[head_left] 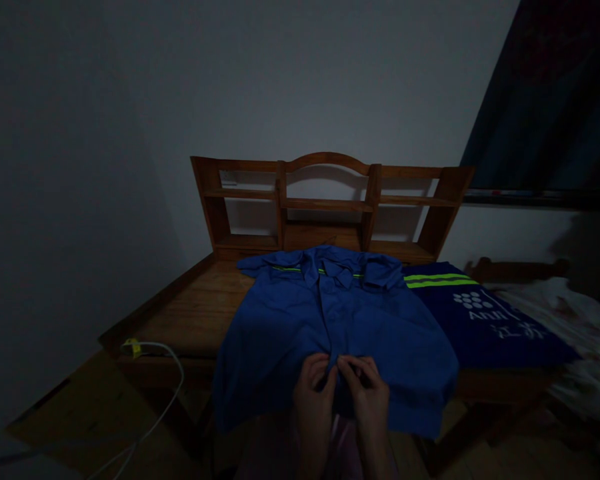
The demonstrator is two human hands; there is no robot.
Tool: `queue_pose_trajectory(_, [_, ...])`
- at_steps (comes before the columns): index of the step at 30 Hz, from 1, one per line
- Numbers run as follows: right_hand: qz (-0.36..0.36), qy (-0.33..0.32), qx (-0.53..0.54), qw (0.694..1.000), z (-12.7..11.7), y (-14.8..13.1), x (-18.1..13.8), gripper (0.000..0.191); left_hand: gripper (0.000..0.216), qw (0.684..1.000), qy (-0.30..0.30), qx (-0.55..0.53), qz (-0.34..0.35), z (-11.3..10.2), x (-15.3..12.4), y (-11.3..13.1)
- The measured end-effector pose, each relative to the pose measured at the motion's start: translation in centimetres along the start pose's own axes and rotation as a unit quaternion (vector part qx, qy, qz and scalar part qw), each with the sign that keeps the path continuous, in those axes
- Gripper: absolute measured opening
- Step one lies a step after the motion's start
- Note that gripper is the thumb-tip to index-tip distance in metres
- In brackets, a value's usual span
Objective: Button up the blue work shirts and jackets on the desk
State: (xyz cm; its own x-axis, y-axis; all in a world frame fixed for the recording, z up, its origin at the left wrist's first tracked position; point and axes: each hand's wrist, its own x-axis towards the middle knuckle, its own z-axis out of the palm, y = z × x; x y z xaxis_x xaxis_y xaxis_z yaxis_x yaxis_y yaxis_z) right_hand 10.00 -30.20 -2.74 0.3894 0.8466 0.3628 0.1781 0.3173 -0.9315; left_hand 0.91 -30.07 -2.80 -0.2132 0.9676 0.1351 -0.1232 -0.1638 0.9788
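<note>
Blue cloth of a shirt (280, 333) is gripped between thumb and fingers of both the left hand (314, 383) and the right hand (367, 387), which meet at its front opening near the hem; whether a button sits between them is too dark to tell. The near frame edge cuts off the forearms. The shirt lies spread on the wooden counter (195, 307), collar end far, hem drooping over the near edge. To the left, a pale cable (181, 377) with a yellow tag (134, 347) runs out of frame. To the right, a navy garment (445, 330) carries white print: "An" plus unclear letters, then "江苏". Farther stands a wooden shelf (327, 205); a dim curtain (545, 127) is cut off at far right.
</note>
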Motion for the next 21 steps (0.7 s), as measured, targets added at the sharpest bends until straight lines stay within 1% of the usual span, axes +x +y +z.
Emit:
queue_pose_trajectory(4, [0.038,0.0,0.026,0.999,-0.3,0.6,0.0,0.022,0.018,0.997,0.001,0.073,0.037,-0.1,0.0,0.4])
queue_pose_trajectory(8, [0.054,0.008,0.027,0.998,-0.1,0.8,0.1,0.023,0.018,0.991,0.004,0.121,0.062,-0.2,0.0,0.0])
queue_pose_trajectory(13, [0.041,0.021,0.014,0.999,0.3,0.4,-0.1,0.021,0.02,0.99,0.004,0.128,0.065,-0.3,0.1,-1.0])
queue_pose_trajectory(17, [0.024,0.028,0.008,0.999,0.4,-0.4,-0.1,0.019,0.019,0.992,-0.011,0.111,0.063,-0.2,-0.1,-0.9])
queue_pose_trajectory(19, [0.031,0.023,0.02,0.999,0.4,-0.5,-0.1,0.019,0.017,0.992,-0.02,0.108,0.058,-0.1,-0.1,-0.6])
queue_pose_trajectory(21, [0.049,0.012,0.037,0.998,0.4,-0.5,0.0,0.019,0.014,0.992,-0.013,0.116,0.046,0.0,-0.2,-0.4])
